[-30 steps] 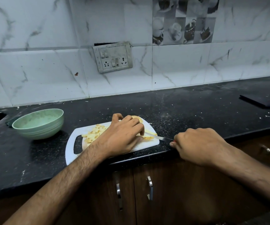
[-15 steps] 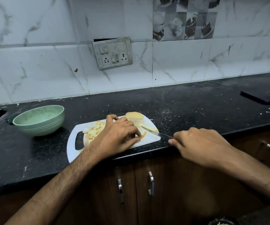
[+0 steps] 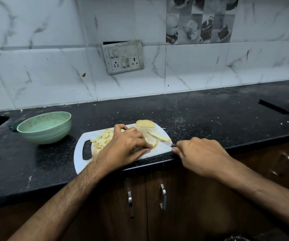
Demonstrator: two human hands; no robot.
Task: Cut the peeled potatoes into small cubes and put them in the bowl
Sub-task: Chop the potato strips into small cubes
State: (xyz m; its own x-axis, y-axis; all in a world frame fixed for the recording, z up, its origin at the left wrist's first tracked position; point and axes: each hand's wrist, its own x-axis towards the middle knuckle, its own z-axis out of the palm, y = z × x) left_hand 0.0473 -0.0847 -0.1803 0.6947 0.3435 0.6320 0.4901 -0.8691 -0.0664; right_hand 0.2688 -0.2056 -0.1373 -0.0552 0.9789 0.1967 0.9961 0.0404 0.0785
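My left hand (image 3: pixel 125 146) lies curled over a potato piece (image 3: pixel 154 144) at the near middle of the white cutting board (image 3: pixel 81 153), fingers pinning it so it cannot slide under the blade; only its right end shows past my fingertips. My right hand (image 3: pixel 198 154) is wrapped round the handle of a knife (image 3: pixel 159 139), just off the board's right corner. The blade runs up and left across the board, a freshly cut potato strip (image 3: pixel 161 136) lying along it, so I judge I am slicing the held piece into strips before cubing them.

From the head view I count one bowl (image 3: pixel 44 126), pale green, on the bench (image 3: pixel 201 117) to the left of the board and apart from it. It looks to hold no potato yet. It sits close enough for scraping the cubes in later. On the board: one heap of small cubes (image 3: pixel 102 140) at the left, pushed clear of the cutting spot, too jumbled to count; one potato half (image 3: pixel 145 123) parked at the far edge, waiting its turn. One knife, one board. Further right on the bench lies one flat dark object (image 3: pixel 281 107), too dim to name.
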